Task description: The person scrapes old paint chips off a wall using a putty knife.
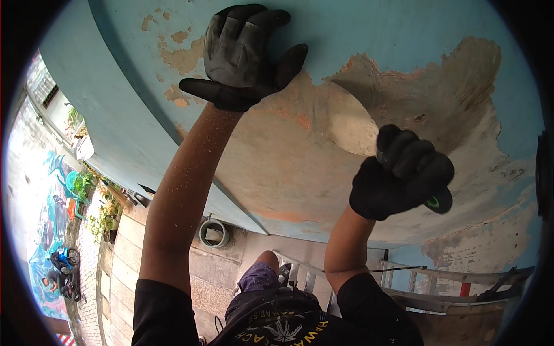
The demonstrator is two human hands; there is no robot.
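Note:
My left hand (249, 60), in a black and grey work glove, is raised at the upper middle, its fingers apart and holding nothing. It is at the blue painted wall (329, 30); whether it presses on it I cannot tell. To the right, my gloved right hand (400, 173) is closed around a scraper, whose green-marked handle end (433, 202) shows below the fist. The scraper's broad, shiny blade (351, 119) points up and left over a bare patch (277, 173) of grey-brown plaster with ragged paint edges. Pale flecks dot my left forearm.
An aluminium ladder (437, 298) is at the lower right, with another ladder part (309, 281) beside my leg. A round bucket (214, 233) stands on the paved floor below. Potted plants (110, 225), a person (54, 279) and a motorcycle (71, 287) are far left.

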